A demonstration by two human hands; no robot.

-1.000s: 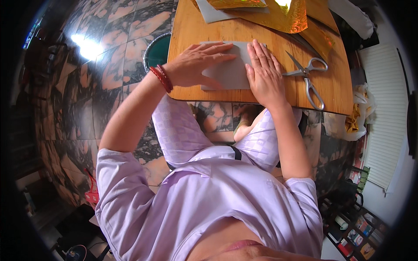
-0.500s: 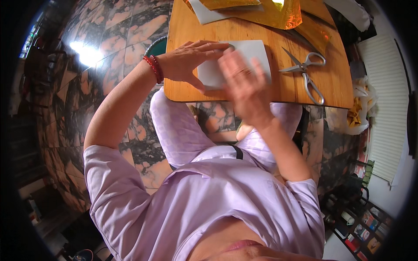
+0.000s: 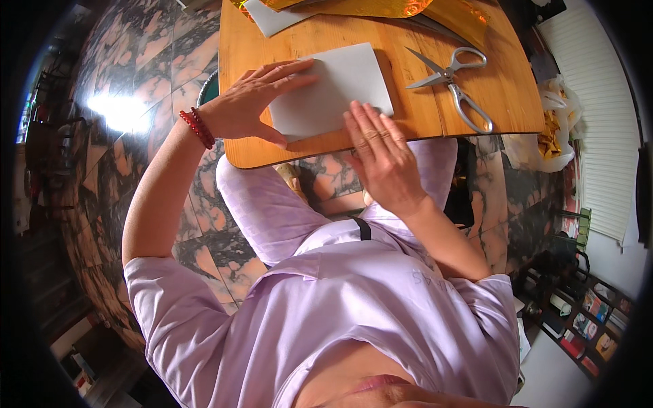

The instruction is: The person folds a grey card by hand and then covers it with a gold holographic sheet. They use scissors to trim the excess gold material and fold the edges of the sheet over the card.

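Note:
A pale grey-white sheet of paper [image 3: 337, 85] lies flat near the front edge of the wooden table [image 3: 422, 112]. Across its left side my left hand [image 3: 255, 98] rests with the fingers spread and the thumb at the near left corner. My right hand [image 3: 382, 153] lies over the near right edge of the sheet, its fingers stretched out side by side, holding nothing. To the right of the paper, a pair of scissors [image 3: 449, 78] with grey handles lies with its blades apart.
Shiny gold patterned sheets [image 3: 354, 8] and a white piece [image 3: 272, 17] lie at the table's far side. A plastic bag [image 3: 558, 132] with gold scraps hangs beyond the right edge. Part of a green round container [image 3: 209, 88] shows at the left edge.
My right hand has slid off the paper's middle to its near right edge, uncovering more of the sheet. The left hand stays on the left side. The whole view has shifted slightly.

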